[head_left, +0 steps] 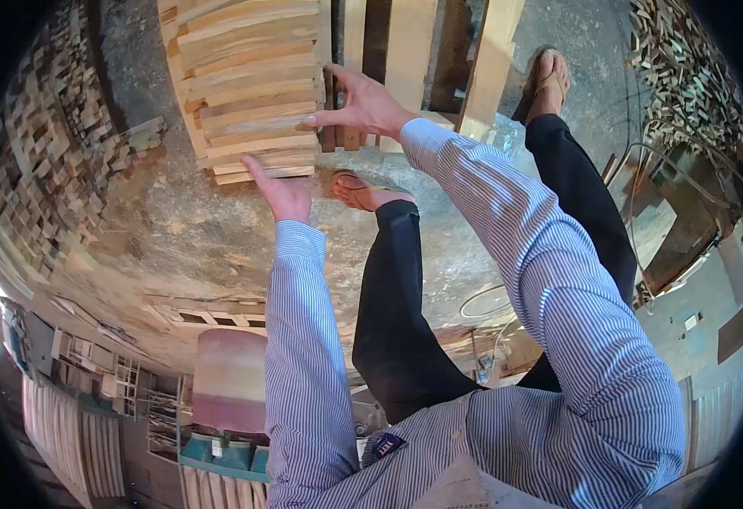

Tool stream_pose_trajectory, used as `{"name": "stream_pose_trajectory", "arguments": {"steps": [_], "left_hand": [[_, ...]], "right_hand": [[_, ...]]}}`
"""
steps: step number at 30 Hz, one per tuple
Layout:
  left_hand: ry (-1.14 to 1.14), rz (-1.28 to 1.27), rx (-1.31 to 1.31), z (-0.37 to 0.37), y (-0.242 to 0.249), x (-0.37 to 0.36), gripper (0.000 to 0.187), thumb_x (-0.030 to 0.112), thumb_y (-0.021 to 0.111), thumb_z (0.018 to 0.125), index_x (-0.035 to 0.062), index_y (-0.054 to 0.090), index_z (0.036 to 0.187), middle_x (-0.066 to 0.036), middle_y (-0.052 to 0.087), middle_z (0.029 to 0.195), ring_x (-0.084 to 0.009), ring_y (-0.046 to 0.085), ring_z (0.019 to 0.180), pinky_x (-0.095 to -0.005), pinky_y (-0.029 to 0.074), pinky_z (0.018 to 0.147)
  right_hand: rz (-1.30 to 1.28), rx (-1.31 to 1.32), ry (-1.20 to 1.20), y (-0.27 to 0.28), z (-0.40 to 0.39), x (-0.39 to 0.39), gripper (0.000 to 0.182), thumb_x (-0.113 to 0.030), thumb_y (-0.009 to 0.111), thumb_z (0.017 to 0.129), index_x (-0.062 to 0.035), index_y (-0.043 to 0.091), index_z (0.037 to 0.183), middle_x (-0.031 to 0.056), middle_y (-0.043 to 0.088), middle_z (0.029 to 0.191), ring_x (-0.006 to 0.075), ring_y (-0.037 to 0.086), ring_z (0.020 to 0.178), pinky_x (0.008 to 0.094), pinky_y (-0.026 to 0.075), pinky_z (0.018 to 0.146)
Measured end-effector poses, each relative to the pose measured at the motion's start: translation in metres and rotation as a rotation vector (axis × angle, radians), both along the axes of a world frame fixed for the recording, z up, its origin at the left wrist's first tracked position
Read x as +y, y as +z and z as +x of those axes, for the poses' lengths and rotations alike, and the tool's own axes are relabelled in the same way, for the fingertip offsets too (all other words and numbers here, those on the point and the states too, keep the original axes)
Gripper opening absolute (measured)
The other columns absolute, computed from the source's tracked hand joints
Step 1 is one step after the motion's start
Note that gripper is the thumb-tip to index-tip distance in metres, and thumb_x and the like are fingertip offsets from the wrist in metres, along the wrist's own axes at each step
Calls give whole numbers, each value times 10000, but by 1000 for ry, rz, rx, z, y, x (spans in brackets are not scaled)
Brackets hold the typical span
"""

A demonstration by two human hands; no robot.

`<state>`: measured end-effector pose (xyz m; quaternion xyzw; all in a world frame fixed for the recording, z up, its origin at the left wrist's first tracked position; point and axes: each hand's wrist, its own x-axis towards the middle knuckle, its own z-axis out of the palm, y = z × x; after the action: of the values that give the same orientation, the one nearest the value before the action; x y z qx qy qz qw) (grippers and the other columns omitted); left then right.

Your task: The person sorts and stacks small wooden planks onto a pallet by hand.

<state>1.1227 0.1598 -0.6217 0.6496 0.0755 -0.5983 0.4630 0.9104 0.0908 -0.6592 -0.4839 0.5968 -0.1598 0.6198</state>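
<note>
A stack of rough wooden slats (248, 93) stands at the upper left of the view. At its near corner my left hand (287, 197) touches the lowest visible slats. The left thumb stretches out along their edge, while the other fingers are mostly hidden by the wood. My right hand (367, 106) is at the stack's right end. Its thumb and index finger are spread wide, with the fingertips against the slat ends; the remaining fingers are partly hidden.
Pale wooden boards (407, 59) lie beside the stack. Piles of small wood pieces (45, 153) cover the floor at left, and a heap of offcuts (694, 76) lies at upper right. My sandalled foot (359, 191) is near the stack. Behind are a pink-and-cream drum-like object (229, 382) and racks.
</note>
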Motion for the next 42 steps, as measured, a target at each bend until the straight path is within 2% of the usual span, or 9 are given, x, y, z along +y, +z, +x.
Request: {"name": "stream_pose_trajectory", "arguments": {"steps": [5, 13, 20, 22, 26, 30, 34, 37, 42], "left_hand": [[-19, -57, 24, 4, -8, 4, 881, 712, 519, 953, 152, 279, 1590, -110, 358, 1601, -303, 338, 1478, -500, 278, 1229], [-26, -50, 6, -4, 1, -3, 863, 702, 483, 977, 145, 261, 1596, -91, 344, 1615, -287, 334, 1481, -488, 283, 1225], [-35, -47, 2, 7, -10, 0, 874, 713, 494, 965, 154, 258, 1594, -118, 352, 1595, -302, 350, 1471, -487, 324, 1210], [-56, -66, 5, 5, -8, 1, 885, 726, 495, 957, 161, 256, 1595, -115, 352, 1597, -304, 355, 1468, -494, 326, 1208], [-74, -64, 2, 4, -8, 2, 888, 737, 482, 955, 165, 256, 1596, -107, 338, 1608, -299, 348, 1472, -498, 327, 1207], [-80, -61, 9, 3, -6, 3, 848, 716, 434, 986, 162, 248, 1600, -104, 324, 1619, -305, 340, 1477, -496, 312, 1216], [-106, -48, 9, -4, 2, 1, 840, 721, 400, 993, 163, 247, 1602, -101, 320, 1622, -309, 344, 1475, -504, 307, 1217], [-126, -29, -25, -12, 1, -2, 864, 768, 351, 977, 180, 253, 1603, -95, 307, 1627, -310, 338, 1477, -516, 314, 1209], [-130, -41, -81, -17, -8, 3, 910, 811, 392, 934, 205, 263, 1601, -84, 338, 1609, -302, 369, 1455, -514, 332, 1196]], "right_hand": [[-8, 14, 55, -9, 4, -4, 1250, -779, 789, 638, 48, 412, 1495, 296, 561, 1404, 401, 579, 1276, 435, 450, 1100], [-27, 48, 71, -7, 8, -2, 1261, -823, 730, 661, 39, 388, 1515, 306, 608, 1335, 405, 631, 1211, 431, 489, 1056], [-25, 67, 134, -10, 4, -5, 1230, -814, 730, 672, 39, 407, 1498, 306, 619, 1315, 408, 642, 1186, 432, 511, 1016], [-133, 82, 142, -13, 3, -5, 1218, -800, 744, 674, 44, 421, 1491, 302, 620, 1312, 410, 648, 1158, 439, 515, 993], [-51, 23, 94, -10, 1, -1, 1204, -788, 757, 676, 58, 442, 1474, 300, 618, 1316, 414, 639, 1168, 447, 512, 998], [-96, 9, 40, -10, 12, 43, 1158, -765, 757, 703, 75, 467, 1445, 295, 593, 1354, 407, 592, 1255, 456, 472, 1071], [30, 4, 16, 1, 6, 58, 1133, -721, 783, 713, 55, 449, 1469, 290, 537, 1424, 408, 560, 1296, 462, 446, 1107], [39, -53, -141, -3, 0, 48, 1142, -720, 782, 713, 31, 422, 1495, 280, 536, 1430, 407, 562, 1292, 470, 461, 1080], [-22, -120, 0, -18, -7, 18, 1179, -725, 791, 687, 2, 382, 1521, 293, 602, 1339, 406, 627, 1191, 454, 499, 998]]}}
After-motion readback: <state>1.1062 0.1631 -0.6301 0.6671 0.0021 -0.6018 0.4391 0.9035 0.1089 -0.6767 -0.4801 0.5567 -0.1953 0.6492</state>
